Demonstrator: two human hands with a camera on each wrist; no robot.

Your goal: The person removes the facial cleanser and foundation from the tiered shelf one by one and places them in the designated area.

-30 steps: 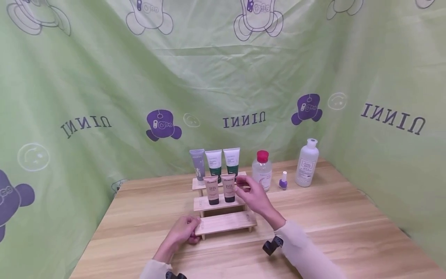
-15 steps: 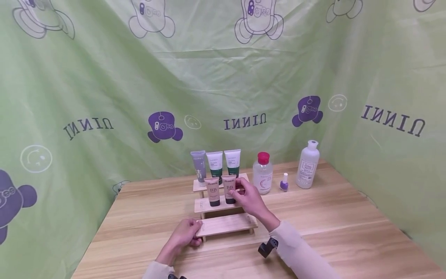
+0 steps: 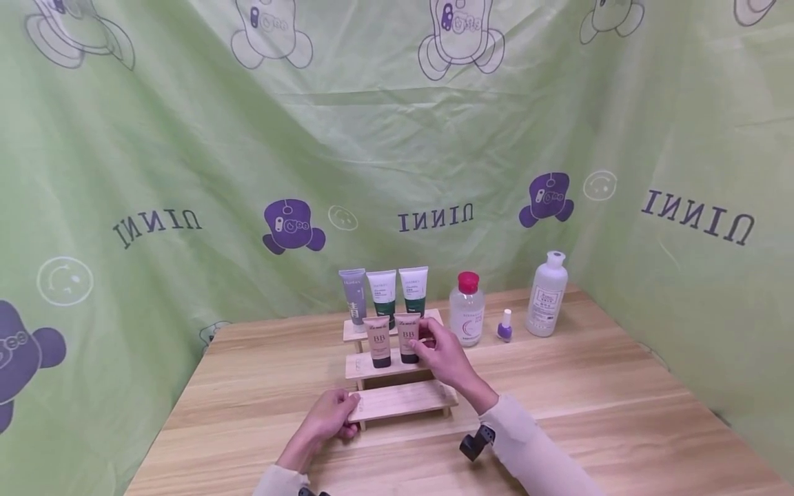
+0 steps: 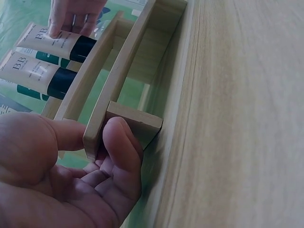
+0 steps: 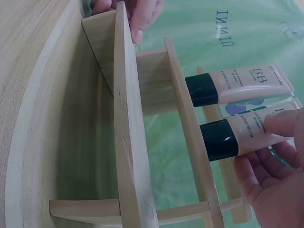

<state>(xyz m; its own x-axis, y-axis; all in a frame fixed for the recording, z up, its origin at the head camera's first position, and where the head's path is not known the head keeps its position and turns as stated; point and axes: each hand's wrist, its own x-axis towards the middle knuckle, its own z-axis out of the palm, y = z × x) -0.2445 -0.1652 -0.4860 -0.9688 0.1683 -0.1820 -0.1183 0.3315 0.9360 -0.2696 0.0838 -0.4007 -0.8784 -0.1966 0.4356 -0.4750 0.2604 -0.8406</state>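
Two pink BB cream tubes with black caps stand cap-down on the middle step of a three-step wooden display rack (image 3: 403,401). My right hand (image 3: 443,353) pinches the right BB cream tube (image 3: 408,334), thumb on its front and fingers behind, as the right wrist view shows. Beside it stands the left BB cream tube (image 3: 378,339), untouched. With my left hand (image 3: 331,415) I grip the left end of the lowest step, thumb on top and fingers curled beneath. On the top step are a grey-purple tube (image 3: 353,293) and two white-and-green tubes (image 3: 381,286).
Right of the rack stands a clear bottle with a red cap (image 3: 466,310). Farther right are a small purple nail polish bottle (image 3: 505,326) and a tall white bottle (image 3: 547,295). A green printed curtain (image 3: 372,151) hangs behind and at both sides of the wooden table (image 3: 248,372).
My right hand has moved slightly left from beside the right BB cream tube and now pinches it. The left hand keeps its grip on the lowest step.
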